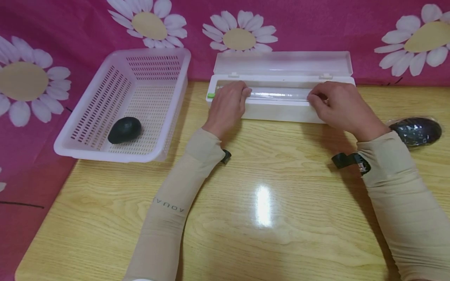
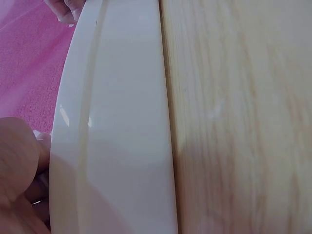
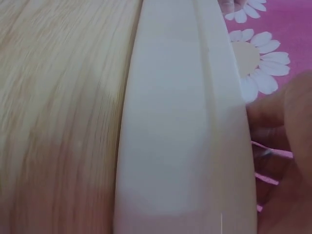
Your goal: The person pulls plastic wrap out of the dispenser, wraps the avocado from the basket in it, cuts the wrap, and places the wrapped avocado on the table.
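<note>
In the head view, a long white cling film dispenser (image 1: 281, 111) lies at the back of the table, its clear lid (image 1: 281, 62) raised. Inside it is a roll of cling film (image 1: 274, 93). My left hand (image 1: 228, 103) is over the left part of the dispenser's front edge, fingers curled, pinching the film. Toward the right end, my right hand (image 1: 341, 103) pinches the film between thumb and forefinger. Both wrist views show the dispenser's smooth front wall (image 2: 126, 117) with curled fingers (image 3: 268, 161) just behind its top edge; the fingertips are partly hidden.
A white perforated basket (image 1: 158, 156) stands at the left, with a dark avocado (image 1: 124, 130) inside. Near my right wrist lies another dark oval fruit (image 1: 418, 132) wrapped in film. A small green slider (image 1: 211, 95) sits at the dispenser's left end. Behind hangs a pink flowered cloth (image 1: 299, 27).
</note>
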Action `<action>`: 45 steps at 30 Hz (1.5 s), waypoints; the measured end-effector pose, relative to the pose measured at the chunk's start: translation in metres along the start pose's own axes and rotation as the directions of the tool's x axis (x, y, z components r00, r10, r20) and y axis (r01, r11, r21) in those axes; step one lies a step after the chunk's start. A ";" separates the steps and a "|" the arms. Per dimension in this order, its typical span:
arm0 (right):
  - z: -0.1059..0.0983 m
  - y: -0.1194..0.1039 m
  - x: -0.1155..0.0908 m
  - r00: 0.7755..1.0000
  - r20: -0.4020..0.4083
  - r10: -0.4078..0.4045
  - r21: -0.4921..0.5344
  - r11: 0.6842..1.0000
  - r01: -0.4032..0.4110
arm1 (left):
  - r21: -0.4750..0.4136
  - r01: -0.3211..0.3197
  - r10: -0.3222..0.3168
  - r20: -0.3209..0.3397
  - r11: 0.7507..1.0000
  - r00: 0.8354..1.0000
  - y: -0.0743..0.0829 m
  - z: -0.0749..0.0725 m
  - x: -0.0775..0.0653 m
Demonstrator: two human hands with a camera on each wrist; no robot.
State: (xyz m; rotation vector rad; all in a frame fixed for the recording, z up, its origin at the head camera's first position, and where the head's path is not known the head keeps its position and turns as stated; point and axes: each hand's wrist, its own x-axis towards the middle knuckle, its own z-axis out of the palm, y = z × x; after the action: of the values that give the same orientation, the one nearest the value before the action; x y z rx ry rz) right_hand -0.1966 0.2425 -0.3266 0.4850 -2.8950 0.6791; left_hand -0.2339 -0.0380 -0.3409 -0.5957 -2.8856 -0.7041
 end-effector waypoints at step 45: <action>0.005 -0.001 0.001 0.963 -0.256 -0.083 0.040 0.995 0.096 | -0.034 -0.107 0.103 -0.104 0.994 0.989 0.003 -0.018 -0.002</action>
State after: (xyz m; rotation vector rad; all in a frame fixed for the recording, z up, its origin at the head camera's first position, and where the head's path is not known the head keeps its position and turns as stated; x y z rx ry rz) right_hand -0.1974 0.2390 -0.3306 0.4921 -2.6052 0.7452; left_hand -0.2303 -0.0442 -0.3240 -0.6896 -2.7300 -0.7543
